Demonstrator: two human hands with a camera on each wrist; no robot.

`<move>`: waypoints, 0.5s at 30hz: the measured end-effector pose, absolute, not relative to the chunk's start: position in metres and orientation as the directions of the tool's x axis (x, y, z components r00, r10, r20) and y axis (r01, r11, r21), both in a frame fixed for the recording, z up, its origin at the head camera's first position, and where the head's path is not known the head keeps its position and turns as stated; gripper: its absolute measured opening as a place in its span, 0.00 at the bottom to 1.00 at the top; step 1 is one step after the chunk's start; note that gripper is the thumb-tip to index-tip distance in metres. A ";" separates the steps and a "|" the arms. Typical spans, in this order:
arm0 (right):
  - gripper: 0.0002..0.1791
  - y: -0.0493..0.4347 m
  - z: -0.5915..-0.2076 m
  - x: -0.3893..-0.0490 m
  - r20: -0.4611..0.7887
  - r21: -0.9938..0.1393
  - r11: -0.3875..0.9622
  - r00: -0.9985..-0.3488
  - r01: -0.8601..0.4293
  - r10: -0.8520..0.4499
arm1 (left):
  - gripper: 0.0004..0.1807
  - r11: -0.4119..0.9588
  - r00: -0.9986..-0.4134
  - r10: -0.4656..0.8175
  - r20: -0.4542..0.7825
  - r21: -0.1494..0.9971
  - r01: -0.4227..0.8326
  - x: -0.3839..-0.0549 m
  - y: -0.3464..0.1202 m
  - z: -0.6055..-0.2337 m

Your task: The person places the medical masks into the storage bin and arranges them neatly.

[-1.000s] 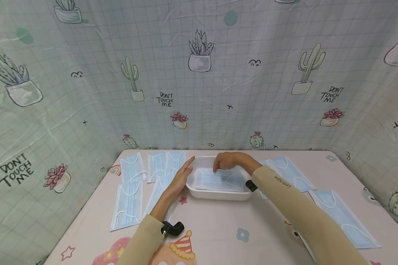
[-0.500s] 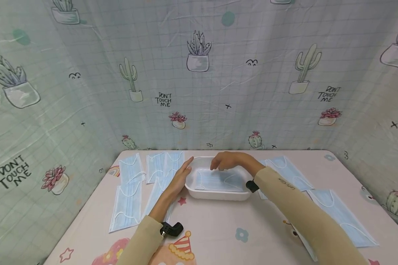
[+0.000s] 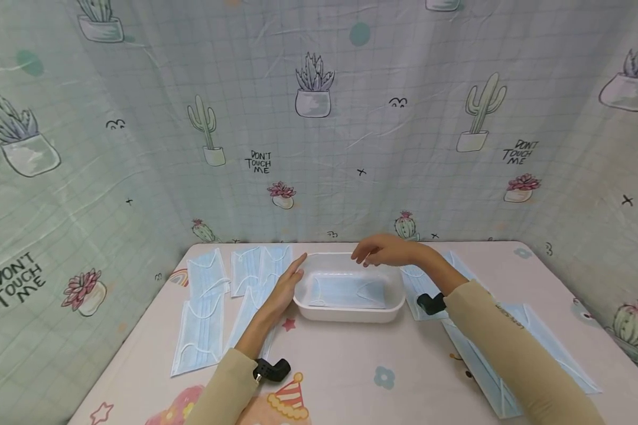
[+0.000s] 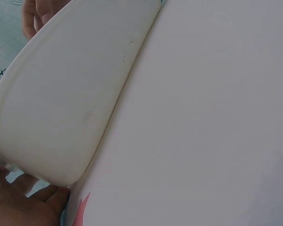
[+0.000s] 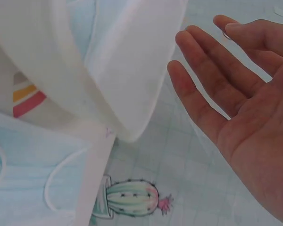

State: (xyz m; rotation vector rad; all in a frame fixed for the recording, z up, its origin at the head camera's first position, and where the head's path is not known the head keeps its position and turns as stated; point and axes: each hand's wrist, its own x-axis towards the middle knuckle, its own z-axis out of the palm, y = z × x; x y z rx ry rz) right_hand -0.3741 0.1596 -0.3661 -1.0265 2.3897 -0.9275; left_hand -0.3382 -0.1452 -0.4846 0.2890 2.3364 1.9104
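A white plastic basin [image 3: 349, 316] stands mid-table with a light blue face mask [image 3: 347, 293] lying flat inside it. My left hand [image 3: 283, 290] rests against the basin's left end, fingers extended along its wall; the left wrist view shows its fingers [image 4: 33, 195] right at the basin's lower corner. Above the basin's far right rim hovers my right hand [image 3: 385, 250], holding nothing. In the right wrist view that hand's fingers [image 5: 212, 70] are spread and loosely bent beside the basin wall [image 5: 137, 70].
Several face masks [image 3: 199, 330] lie spread left of the basin. More masks [image 3: 484, 360] lie to the right, partly under the right forearm. A patterned curtain [image 3: 319, 147] rises behind the table's far edge.
My right hand has lifted away from the mask in the basin and moved right, its fingers loosening. The left hand stays at the basin's left end.
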 end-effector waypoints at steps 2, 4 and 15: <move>0.20 0.171 -0.364 -0.368 -0.033 -0.704 0.501 -0.681 -0.504 -0.731 | 0.28 0.190 -0.976 0.214 0.036 0.979 0.078 -0.338 -0.145 -0.484; 0.18 0.184 -0.361 -0.362 0.000 -0.707 0.496 -0.701 -0.504 -0.713 | 0.28 0.192 -0.976 0.213 0.036 0.978 0.078 -0.337 -0.146 -0.484; 0.14 0.256 -0.359 -0.325 0.108 -0.648 0.557 -0.786 -0.520 -0.609 | 0.29 0.191 -0.975 0.219 0.048 0.977 0.091 -0.337 -0.145 -0.485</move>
